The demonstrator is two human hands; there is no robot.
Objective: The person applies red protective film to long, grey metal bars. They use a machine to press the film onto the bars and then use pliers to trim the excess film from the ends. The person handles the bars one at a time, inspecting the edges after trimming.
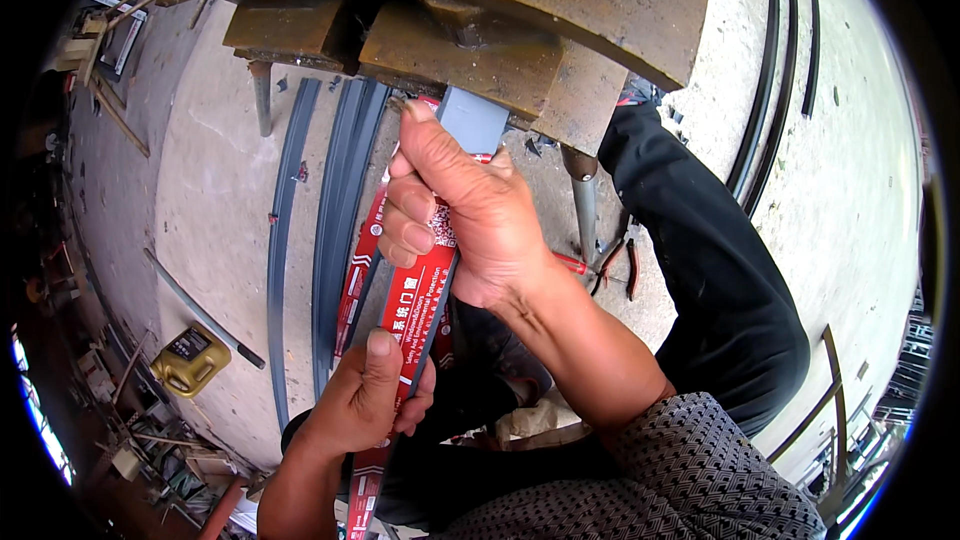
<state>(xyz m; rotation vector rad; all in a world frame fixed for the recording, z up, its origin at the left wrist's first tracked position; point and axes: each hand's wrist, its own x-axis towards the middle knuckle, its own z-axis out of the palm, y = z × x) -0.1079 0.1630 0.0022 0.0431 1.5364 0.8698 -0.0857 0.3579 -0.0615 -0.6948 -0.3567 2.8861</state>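
Note:
A long grey window-frame profile (425, 290) with red printed protective film slants up from the lower edge. Its bare grey far end (474, 120) reaches the underside of a heavy brown metal machine (455, 55). My right hand (465, 205) is wrapped round the profile near that end, thumb pointing toward the machine. Lower down, my left hand (365, 395) grips the same profile, its thumb lying along the red film. Another red-filmed strip (360, 270) lies just left of it, partly hidden by my hands.
Several grey profiles (345, 180) lie on the concrete floor left of my hands. Red-handled pliers (632, 268) lie by a machine leg (584, 202). A yellow-brown jug (190, 360) and a grey rod (203, 308) are at the left. Dark strips (770, 70) lie far right, beyond my bent leg (700, 240).

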